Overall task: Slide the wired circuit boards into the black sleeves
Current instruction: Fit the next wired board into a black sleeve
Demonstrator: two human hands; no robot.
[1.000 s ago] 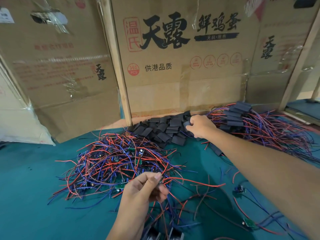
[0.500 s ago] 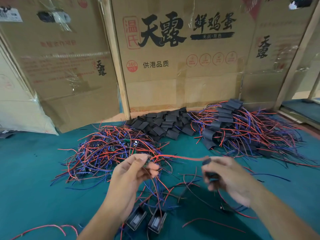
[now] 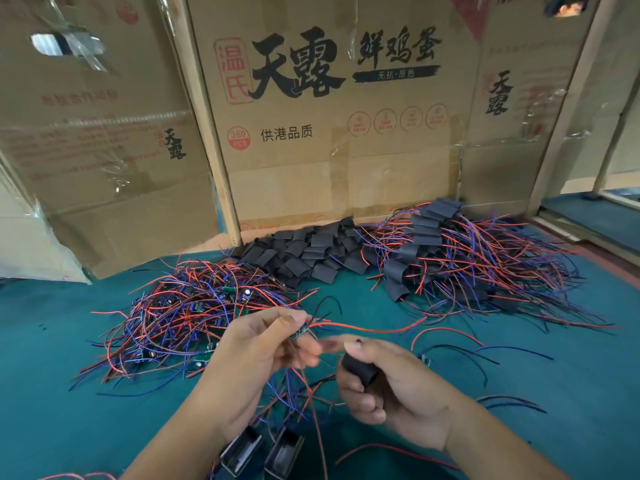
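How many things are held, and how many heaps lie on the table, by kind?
Wired board in left hand: 1
Black sleeve in right hand: 1
Heap of bare wired boards: 1
Heap of empty sleeves: 1
Heap of sleeved boards: 1
Total: 5

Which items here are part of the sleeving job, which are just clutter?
Job: left hand pinching circuit board; right hand gripping black sleeve; unsleeved board pile; empty sleeve pile; sleeved pile.
Lying about: cardboard boxes; two black housings.

Printed brown cardboard boxes [image 3: 332, 140] stand beyond the hands at the far edge of the teal felt-covered worktop [image 3: 52, 358]; two small black open-topped housings [image 3: 263, 452] lie below the left wrist.
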